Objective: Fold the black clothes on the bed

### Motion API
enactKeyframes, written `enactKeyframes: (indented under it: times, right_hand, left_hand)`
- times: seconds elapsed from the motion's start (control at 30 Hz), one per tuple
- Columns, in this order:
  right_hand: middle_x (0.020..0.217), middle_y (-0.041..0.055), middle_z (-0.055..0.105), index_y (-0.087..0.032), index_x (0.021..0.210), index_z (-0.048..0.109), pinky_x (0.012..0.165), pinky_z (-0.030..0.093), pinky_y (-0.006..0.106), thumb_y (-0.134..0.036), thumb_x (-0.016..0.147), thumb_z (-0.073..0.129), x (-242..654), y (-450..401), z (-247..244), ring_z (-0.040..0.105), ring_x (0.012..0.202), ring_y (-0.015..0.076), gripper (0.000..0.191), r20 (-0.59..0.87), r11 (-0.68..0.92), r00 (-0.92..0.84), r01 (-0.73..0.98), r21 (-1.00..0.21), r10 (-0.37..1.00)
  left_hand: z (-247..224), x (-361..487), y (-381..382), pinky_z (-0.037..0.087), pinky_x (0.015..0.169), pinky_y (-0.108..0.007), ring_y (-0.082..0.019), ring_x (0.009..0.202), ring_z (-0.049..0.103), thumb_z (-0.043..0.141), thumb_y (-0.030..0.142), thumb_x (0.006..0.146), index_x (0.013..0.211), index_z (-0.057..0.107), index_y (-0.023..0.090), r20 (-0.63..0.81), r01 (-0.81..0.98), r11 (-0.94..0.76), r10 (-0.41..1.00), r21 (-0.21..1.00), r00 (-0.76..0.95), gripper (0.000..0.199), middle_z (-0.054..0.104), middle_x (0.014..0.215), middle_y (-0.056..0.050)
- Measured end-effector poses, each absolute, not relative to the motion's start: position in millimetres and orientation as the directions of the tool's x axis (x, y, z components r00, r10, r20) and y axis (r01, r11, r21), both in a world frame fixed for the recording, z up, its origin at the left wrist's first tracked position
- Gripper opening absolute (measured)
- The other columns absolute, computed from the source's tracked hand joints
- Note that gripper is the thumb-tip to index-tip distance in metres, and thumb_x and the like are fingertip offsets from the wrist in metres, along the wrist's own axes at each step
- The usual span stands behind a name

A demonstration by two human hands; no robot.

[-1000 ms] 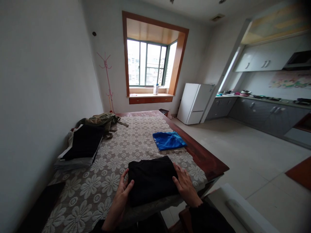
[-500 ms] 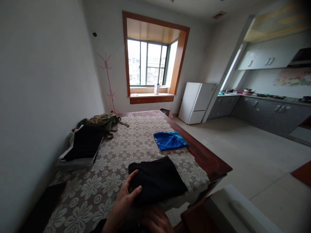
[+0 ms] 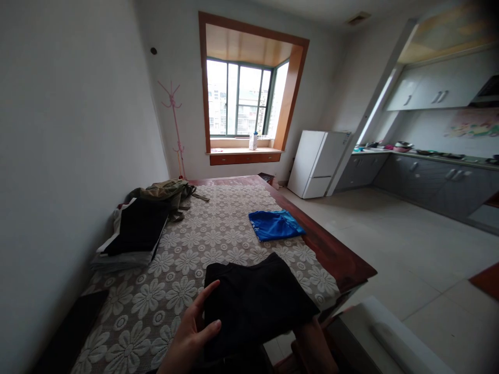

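Observation:
A folded black garment is in front of me, raised a little at the near edge of the table. My left hand grips its left side, thumb on top and index finger along the edge; the other fingers are mostly hidden. At the near right corner my right hand holds it from below, its fingers covered by the cloth. Beyond it, on the flowered lace tablecloth, lies a folded blue garment, apart from both hands.
Against the left wall are a stack of folded black and grey clothes and an olive-green bag. The table's dark red wooden edge runs along the right. A pale bench-like surface stands at lower right, a white fridge farther back.
My right hand has moved from below the garment's near edge to its right corner. The black garment has shifted toward me and lifted slightly, with my left hand still at its left side.

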State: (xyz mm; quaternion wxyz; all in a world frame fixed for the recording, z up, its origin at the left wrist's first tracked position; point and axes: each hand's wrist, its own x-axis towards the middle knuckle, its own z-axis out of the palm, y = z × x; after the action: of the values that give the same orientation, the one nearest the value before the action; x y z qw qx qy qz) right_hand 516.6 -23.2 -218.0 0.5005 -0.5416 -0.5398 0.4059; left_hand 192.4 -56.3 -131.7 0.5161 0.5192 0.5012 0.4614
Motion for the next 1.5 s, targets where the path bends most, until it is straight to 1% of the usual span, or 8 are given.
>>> enactKeyframes:
  times: [0.2, 0.37, 0.47, 0.63, 0.87, 1.03, 1.17, 1.5]
  right_hand:
    - [0.123, 0.0117, 0.077, -0.024, 0.133, 0.067, 0.111, 0.051, 0.051, -0.077, 0.084, 0.060, 528, -14, -158, 0.064, 0.128, 0.0372, 0.072, -0.294, -0.319, -0.125, -0.404, -0.857, 0.948]
    - [0.118, 0.0105, 0.078, -0.028, 0.160, 0.025, 0.098, 0.057, 0.054, -0.051, 0.069, 0.089, 531, 1, -141, 0.074, 0.108, 0.0373, 0.114, -0.224, -0.236, -0.078, -0.224, -0.946, 0.971]
    - [0.138, 0.0111, 0.069, -0.034, 0.164, 0.007, 0.105, 0.053, 0.057, -0.051, 0.078, 0.080, 529, 10, -139, 0.067, 0.124, 0.0356, 0.115, -0.099, -0.103, -0.074, -0.049, -0.994, 0.992]
    - [0.162, 0.0036, 0.047, -0.034, 0.157, 0.040, 0.131, 0.020, 0.052, -0.048, 0.090, 0.064, 525, 21, -140, 0.034, 0.154, 0.0285, 0.073, 0.109, 0.140, -0.100, 0.397, -0.907, 0.989]
    - [0.128, 0.0075, 0.074, -0.029, 0.123, 0.077, 0.108, 0.049, 0.047, -0.047, 0.096, 0.057, 532, 39, -89, 0.066, 0.119, 0.0305, 0.038, 0.148, 0.296, -0.315, 0.495, -0.817, 0.937]
    - [0.115, 0.0064, 0.077, -0.028, 0.112, 0.082, 0.111, 0.044, 0.047, -0.041, 0.092, 0.062, 527, 80, -11, 0.063, 0.120, 0.0319, 0.031, 0.269, 0.446, -0.369, 0.575, -0.686, 0.890]
    - [0.113, 0.0057, 0.075, -0.026, 0.114, 0.081, 0.108, 0.046, 0.045, -0.033, 0.089, 0.063, 519, 133, 32, 0.064, 0.117, 0.0298, 0.032, 0.355, 0.545, -0.418, 0.560, -0.625, 0.836]
    - [0.106, 0.0050, 0.081, -0.021, 0.114, 0.080, 0.090, 0.058, 0.037, -0.032, 0.075, 0.070, 563, 263, 5, 0.072, 0.094, 0.0239, 0.041, 0.344, 0.310, 0.037, 0.356, -0.882, 0.938]
  left_hand:
    - [-128, 206, -63, 0.035, 0.124, -0.050, -0.032, 0.146, 0.046, 0.071, 0.036, 0.083, 0.152, 0.048, 0.034, -0.018, 0.101, 0.007, 0.994, 0.995, 0.108, 0.074, 0.054, 0.157, -0.004]
    - [-120, 206, -67, 0.059, 0.096, -0.042, -0.023, 0.097, 0.072, 0.070, 0.041, 0.085, 0.156, 0.041, 0.036, -0.089, 0.099, 0.073, 0.982, 0.992, 0.168, 0.077, 0.071, 0.135, -0.006]
    - [-121, 203, -54, 0.060, 0.092, -0.041, -0.025, 0.100, 0.073, 0.066, 0.045, 0.086, 0.156, 0.042, 0.032, -0.137, 0.032, 0.133, 0.980, 0.991, 0.144, 0.075, 0.067, 0.140, -0.009]
    - [-143, 197, -26, 0.051, 0.110, -0.044, -0.033, 0.132, 0.059, 0.072, 0.036, 0.074, 0.136, 0.064, 0.021, -0.131, 0.158, 0.123, 0.991, 0.980, 0.040, 0.063, 0.063, 0.145, -0.012]
    - [-151, 191, -34, 0.062, 0.081, -0.040, -0.028, 0.109, 0.070, 0.074, 0.052, 0.076, 0.146, 0.054, 0.028, -0.223, -0.011, 0.227, 0.965, 0.974, 0.137, 0.077, 0.054, 0.155, -0.011]
    - [-143, 187, -37, 0.063, 0.072, -0.036, -0.030, 0.114, 0.068, 0.073, 0.054, 0.076, 0.141, 0.055, 0.027, -0.264, -0.041, 0.272, 0.955, 0.962, 0.133, 0.073, 0.049, 0.158, -0.011]
    - [-144, 193, -38, 0.061, 0.069, -0.032, -0.029, 0.112, 0.069, 0.064, 0.053, 0.082, 0.142, 0.052, 0.025, -0.270, 0.038, 0.268, 0.957, 0.963, 0.108, 0.068, 0.073, 0.118, -0.010]
    - [-147, 211, -45, 0.054, 0.085, -0.034, -0.023, 0.086, 0.071, 0.052, 0.046, 0.089, 0.111, 0.071, 0.023, -0.072, 0.400, 0.089, 0.996, 0.912, -0.057, 0.037, 0.074, 0.082, -0.004]
